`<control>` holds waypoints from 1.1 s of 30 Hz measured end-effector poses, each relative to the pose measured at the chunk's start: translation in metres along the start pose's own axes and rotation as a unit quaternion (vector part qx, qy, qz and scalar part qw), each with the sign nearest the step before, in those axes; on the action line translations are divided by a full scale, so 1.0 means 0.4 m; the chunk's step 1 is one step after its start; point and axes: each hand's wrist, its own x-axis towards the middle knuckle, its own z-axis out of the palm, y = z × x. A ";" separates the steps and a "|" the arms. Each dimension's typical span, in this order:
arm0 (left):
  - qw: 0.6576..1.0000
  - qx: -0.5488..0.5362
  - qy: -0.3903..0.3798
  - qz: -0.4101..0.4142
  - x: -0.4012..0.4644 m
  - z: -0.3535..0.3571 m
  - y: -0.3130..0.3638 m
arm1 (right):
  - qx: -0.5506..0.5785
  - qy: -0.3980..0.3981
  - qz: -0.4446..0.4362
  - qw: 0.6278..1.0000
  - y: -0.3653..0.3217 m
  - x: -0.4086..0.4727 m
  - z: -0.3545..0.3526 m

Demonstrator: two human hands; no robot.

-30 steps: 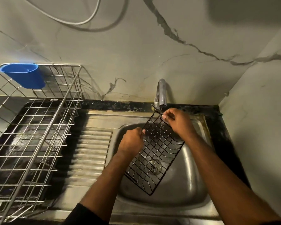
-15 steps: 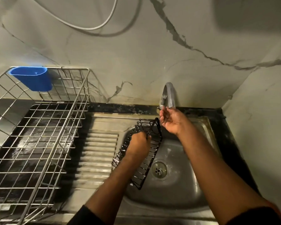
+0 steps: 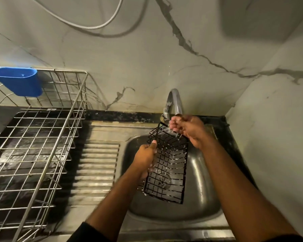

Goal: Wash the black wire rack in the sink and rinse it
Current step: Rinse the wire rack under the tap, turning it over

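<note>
The black wire rack (image 3: 170, 165) hangs tilted over the steel sink basin (image 3: 205, 198), its top end right under the tap spout (image 3: 175, 102). Water runs over the rack and drips off it. My left hand (image 3: 145, 158) grips the rack's left edge about halfway down. At the rack's top right corner, just below the spout, my right hand (image 3: 189, 130) has its fingers curled on the top edge, in the water stream. The drain shows through the rack's grid.
A steel drainboard (image 3: 96, 168) with ridges lies left of the basin. A large metal wire dish basket (image 3: 38, 145) stands on the black counter at the left, with a blue plastic cup (image 3: 17, 81) hooked on its back rim. Marble walls close in behind and on the right.
The rack has swung back from the basin's left side to under the tap, facing me flat. My right hand, which had let go, is on its top edge again. Water now splashes over it.
</note>
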 end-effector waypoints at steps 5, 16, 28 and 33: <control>1.000 -0.009 -0.015 0.022 -0.015 0.021 -0.001 | 0.080 -0.007 0.020 0.997 0.033 -0.021 -0.025; 0.999 -0.050 0.018 -0.009 -0.044 0.045 0.004 | 0.287 -0.029 0.110 0.951 0.021 0.043 0.016; 0.995 -0.077 0.065 -0.016 -0.084 0.090 -0.012 | 0.403 -0.145 0.201 0.881 0.019 0.106 0.050; 0.993 -0.069 0.092 -0.019 -0.093 0.096 -0.026 | 0.349 -0.191 0.199 0.896 0.026 0.110 0.060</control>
